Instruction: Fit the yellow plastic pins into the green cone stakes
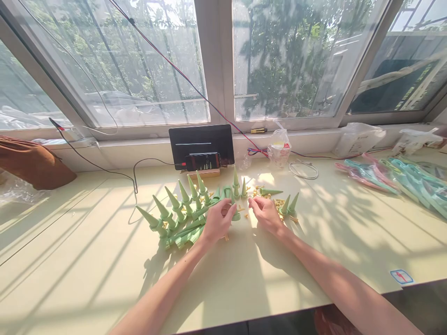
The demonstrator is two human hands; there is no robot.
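My left hand (220, 217) is closed on a green cone piece (235, 212), which stands near the table's middle. To its right my right hand (264, 213) has its fingertips pinched together beside small yellow pieces (279, 204); anything between them is too small to make out. Several green cones on stems (174, 202) stand in rows at the left, with green tube pieces (188, 232) lying in front of them. Two green cones (289, 204) stand right of my right hand, and another green cone (271, 191) lies on its side behind it.
A tablet (200, 139) with a phone (203, 161) before it stands by the window. A wrapped cup (279, 148), a coiled cable (303, 170) and a screwdriver (259, 130) are at the back. Pink and teal plastic pieces (401, 179) lie at the right, a brown bag (31, 160) at the left.
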